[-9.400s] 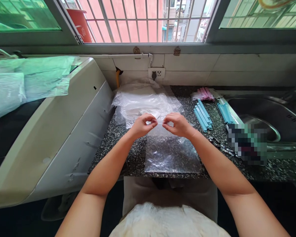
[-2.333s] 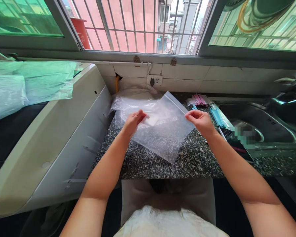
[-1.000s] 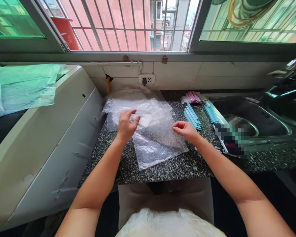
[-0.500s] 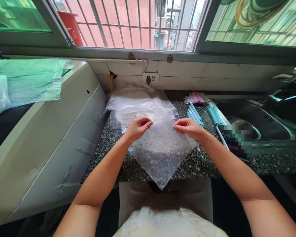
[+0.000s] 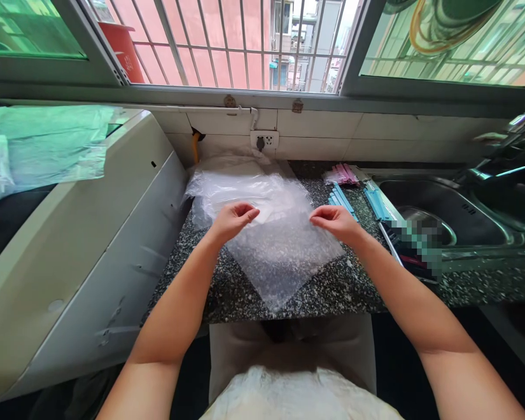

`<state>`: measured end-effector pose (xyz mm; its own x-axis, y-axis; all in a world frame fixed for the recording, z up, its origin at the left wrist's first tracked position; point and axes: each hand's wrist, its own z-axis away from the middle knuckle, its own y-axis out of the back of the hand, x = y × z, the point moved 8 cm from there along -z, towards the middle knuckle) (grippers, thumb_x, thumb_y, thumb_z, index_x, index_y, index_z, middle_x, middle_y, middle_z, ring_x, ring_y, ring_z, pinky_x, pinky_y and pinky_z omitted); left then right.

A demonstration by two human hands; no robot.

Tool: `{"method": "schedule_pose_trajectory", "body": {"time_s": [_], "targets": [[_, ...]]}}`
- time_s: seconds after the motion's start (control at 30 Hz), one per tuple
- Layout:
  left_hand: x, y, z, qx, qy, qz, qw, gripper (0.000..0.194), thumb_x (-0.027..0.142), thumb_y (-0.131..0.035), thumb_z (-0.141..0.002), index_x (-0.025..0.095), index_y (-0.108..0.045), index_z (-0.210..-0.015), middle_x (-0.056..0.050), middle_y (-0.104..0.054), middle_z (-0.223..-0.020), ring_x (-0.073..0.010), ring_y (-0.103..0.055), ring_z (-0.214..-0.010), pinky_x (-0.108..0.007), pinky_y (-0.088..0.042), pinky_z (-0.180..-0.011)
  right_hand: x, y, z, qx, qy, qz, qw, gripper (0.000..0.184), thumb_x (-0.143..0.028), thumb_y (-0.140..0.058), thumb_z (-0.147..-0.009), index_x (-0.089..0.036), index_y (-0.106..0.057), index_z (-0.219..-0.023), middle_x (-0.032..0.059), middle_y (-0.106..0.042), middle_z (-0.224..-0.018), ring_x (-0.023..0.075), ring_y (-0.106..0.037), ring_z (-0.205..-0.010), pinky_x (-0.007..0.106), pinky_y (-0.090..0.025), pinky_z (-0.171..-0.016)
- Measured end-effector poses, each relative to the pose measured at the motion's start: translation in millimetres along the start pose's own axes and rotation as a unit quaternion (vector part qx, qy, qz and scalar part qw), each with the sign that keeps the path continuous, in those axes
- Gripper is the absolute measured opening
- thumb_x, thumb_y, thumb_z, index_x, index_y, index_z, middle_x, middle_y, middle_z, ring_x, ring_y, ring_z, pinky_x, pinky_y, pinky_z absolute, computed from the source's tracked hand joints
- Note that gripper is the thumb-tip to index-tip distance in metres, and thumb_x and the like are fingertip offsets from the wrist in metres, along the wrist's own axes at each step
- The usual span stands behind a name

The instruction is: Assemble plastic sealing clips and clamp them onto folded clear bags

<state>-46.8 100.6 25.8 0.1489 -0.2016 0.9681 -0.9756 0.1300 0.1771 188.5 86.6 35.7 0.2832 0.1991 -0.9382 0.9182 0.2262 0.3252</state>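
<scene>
both hands are over the dark speckled counter (image 5: 354,286), and between them is a clear plastic bag (image 5: 280,256). the left hand (image 5: 234,220) has the thumb and forefinger together, and they pinch the bag at its upper left part. the right hand (image 5: 336,223) also has its fingertips pressed together, on the upper right edge of the bag. the film is very thin, so the exact fold inside each pinch cannot be seen. the bag is turned like a diamond, with one corner pointing to the person, near the front edge of the counter; i cannot tell if this corner touches the surface. behind the bag, and partly covered by it, there is a pile of clear plastic bags (image 5: 236,179), which reaches to the wall below the power socket (image 5: 265,140). just beyond the right hand is a group of blue strips (image 5: 341,197), and behind this group are pink strips (image 5: 345,174). other blue strips (image 5: 377,203) are placed farther right, near the metal sink (image 5: 476,216). on the left side stands a white appliance (image 5: 126,233).
</scene>
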Motion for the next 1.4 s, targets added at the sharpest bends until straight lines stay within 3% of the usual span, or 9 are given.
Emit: {"method": "schedule_pose_trajectory", "body": {"time_s": [0.1, 0.17, 0.23, 0.33, 0.6, 0.8, 0.97, 1.23, 1.4], "targets": [[-14, 19.5, -4, 0.078, 0.065, 0.151, 0.983, 0.035, 0.045, -0.074, -0.061, 0.013, -0.062, -0.067, 0.0, -0.059, -0.055, -0.0071, -0.048, -0.048, -0.02, -0.037, -0.047, -4, 28, 1, 0.112, 0.011, -0.042, 0.993, 0.022, -0.037, -0.071, -0.06, -0.017, -0.064, -0.066, -0.0018, -0.057, -0.059, 0.0078, -0.044, -0.054, 0.024, -0.035, -0.052], [-22, 19.5, -5, 0.097, 0.086, 0.2, 0.971, 0.042, 0.052, -0.071, -0.062, 0.013, -0.061, -0.075, -0.002, -0.062, -0.063, -0.0074, -0.052, -0.05, -0.02, -0.041, -0.048, 2, 38, 1, 0.157, 0.016, -0.066, 0.985, 0.023, -0.039, -0.071, -0.061, -0.017, -0.063, -0.066, -0.0031, -0.054, -0.057, 0.0064, -0.04, -0.05, 0.023, -0.032, -0.049], [-28, 11.4, -6, 0.088, 0.099, 0.212, 0.968, 0.043, 0.051, -0.071, -0.061, 0.013, -0.06, -0.08, -0.002, -0.064, -0.067, -0.0074, -0.053, -0.05, -0.021, -0.043, -0.048, 10, 42, 0, 0.181, 0.02, -0.08, 0.98, 0.026, -0.042, -0.069, -0.062, -0.018, -0.061, -0.068, -0.0039, -0.052, -0.057, 0.0058, -0.037, -0.048, 0.023, -0.029, -0.046], [-37, -3.8, -6, 0.045, 0.116, 0.166, 0.978, 0.03, 0.034, -0.076, -0.057, 0.012, -0.063, -0.072, -0.002, -0.064, -0.061, -0.0059, -0.047, -0.044, -0.019, -0.036, -0.043, 27, 41, 0, 0.202, 0.003, -0.096, 0.975, 0.028, -0.043, -0.068, -0.059, -0.018, -0.06, -0.069, -0.0041, -0.052, -0.056, 0.0056, -0.036, -0.045, 0.022, -0.027, -0.043], [-43, 3.6, -8, 0.03, 0.125, 0.052, 0.99, 0.005, 0.018, -0.066, -0.062, 0.014, -0.063, -0.063, 0.002, -0.055, -0.044, -0.0049, -0.038, -0.037, -0.02, -0.025, -0.039, 55, 28, 0, 0.079, -0.092, -0.002, 0.993, 0.019, -0.033, -0.066, -0.054, -0.017, -0.059, -0.06, -0.0026, -0.056, -0.055, 0.0085, -0.046, -0.051, 0.024, -0.037, -0.051], [-39, -1.0, -8, -0.013, 0.103, 0.006, 0.995, 0.006, 0.014, -0.066, -0.063, 0.015, -0.067, -0.068, 0.003, -0.055, -0.049, -0.0052, -0.042, -0.044, -0.02, -0.031, -0.046, 67, 26, 1, 0.06, -0.11, 0.028, 0.992, 0.017, -0.031, -0.064, -0.052, -0.017, -0.058, -0.058, -0.004, -0.053, -0.053, 0.0086, -0.045, -0.052, 0.025, -0.037, -0.053], [-39, -1.1, -7, 0.0, 0.115, -0.013, 0.993, 0.007, 0.009, -0.064, -0.064, 0.015, -0.067, -0.066, 0.003, -0.058, -0.052, -0.0068, -0.048, -0.051, -0.021, -0.037, -0.054, 66, 28, 3, 0.06, -0.101, 0.034, 0.992, 0.017, -0.031, -0.065, -0.053, -0.017, -0.057, -0.058, -0.0036, -0.054, -0.055, 0.0087, -0.046, -0.054, 0.025, -0.037, -0.054], [-37, -0.9, -10, 0.004, 0.071, 0.087, 0.994, 0.014, 0.011, -0.059, -0.063, 0.016, -0.07, -0.07, 0.006, -0.045, -0.042, -0.0051, -0.033, -0.041, -0.02, -0.024, -0.043, 72, 22, 7, 0.037, -0.121, -0.041, 0.991, 0.023, -0.031, -0.069, -0.051, -0.018, -0.054, -0.062, -0.0057, -0.051, -0.052, 0.0074, -0.044, -0.047, 0.021, -0.03, -0.043], [-31, 4.4, -11, 0.028, 0.022, 0.146, 0.989, 0.013, 0.01, -0.059, -0.053, 0.017, -0.069, -0.057, 0.001, -0.057, -0.053, -0.0056, -0.04, -0.045, -0.021, -0.029, -0.043, 74, 19, 5, 0.055, -0.094, -0.092, 0.99, 0.026, -0.03, -0.07, -0.051, -0.019, -0.051, -0.064, -0.0064, -0.05, -0.052, 0.0062, -0.04, -0.045, 0.021, -0.029, -0.043]]}}
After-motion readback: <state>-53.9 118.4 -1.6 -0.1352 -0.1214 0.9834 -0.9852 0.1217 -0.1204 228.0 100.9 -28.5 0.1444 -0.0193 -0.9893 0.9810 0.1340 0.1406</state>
